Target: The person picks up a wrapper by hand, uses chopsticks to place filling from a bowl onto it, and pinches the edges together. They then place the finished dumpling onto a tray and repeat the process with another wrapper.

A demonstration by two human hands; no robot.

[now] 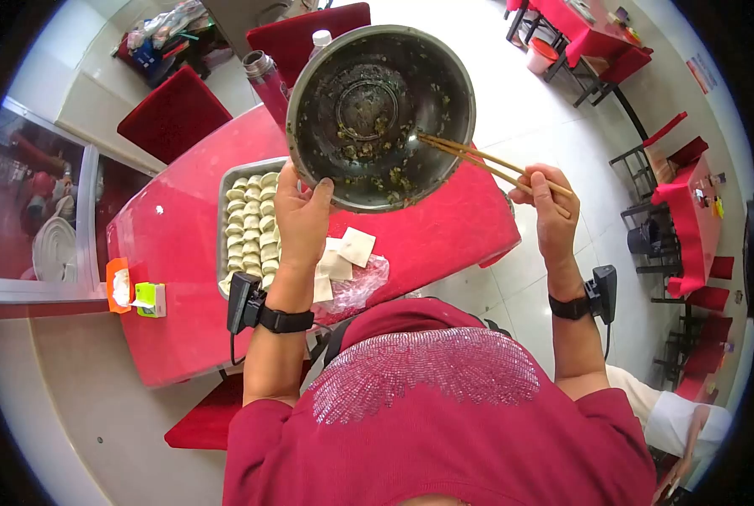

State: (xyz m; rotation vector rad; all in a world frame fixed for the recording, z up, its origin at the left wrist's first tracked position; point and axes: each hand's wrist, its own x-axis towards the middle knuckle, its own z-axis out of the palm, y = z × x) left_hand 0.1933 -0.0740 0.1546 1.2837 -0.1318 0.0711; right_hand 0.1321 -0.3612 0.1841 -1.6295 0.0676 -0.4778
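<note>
My left hand (303, 211) grips the near rim of a large metal mixing bowl (368, 110), thumb over the edge. The bowl is tilted so its inside faces me, with bits of chopped filling stuck to the bottom and wall. In my right hand (548, 199) is a pair of chopsticks (478, 160), their tips inside the bowl at its right side. Left of my left forearm, a metal tray (223, 228) holds rows of folded dumplings (250, 223). Several square wrappers (356, 246) lie on a clear plastic bag (364, 287) below the bowl.
The red-covered table (174, 244) carries an open flask (265, 83), a white-capped bottle (321, 39) and a small green box (149, 299). Red chairs (174, 114) stand around it. Other red tables (693, 219) line the right wall. A person's pale sleeve (685, 422) shows at lower right.
</note>
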